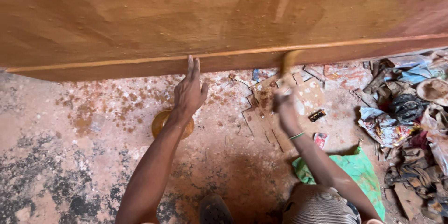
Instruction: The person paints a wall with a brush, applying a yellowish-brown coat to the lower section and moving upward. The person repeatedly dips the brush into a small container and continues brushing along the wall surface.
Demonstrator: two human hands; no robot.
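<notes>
A large brown-orange wooden panel (224,14) stands across the top of the view, with a lighter strip along its lower edge. My left hand (189,91) rests flat, fingers up, against that lower edge. My right hand (283,105) is blurred with motion and grips a brush (289,63) whose tip meets the panel's lower strip. A green band sits on my right wrist. A round yellow-brown tin (161,122) sits on the floor under my left forearm.
Stained cardboard pieces (280,107) lie on the spattered concrete floor below my right hand. A green cloth (359,170) is by my right knee. A heap of rags, wrappers and scraps (410,116) fills the right side. A dark sandal (213,209) shows at the bottom.
</notes>
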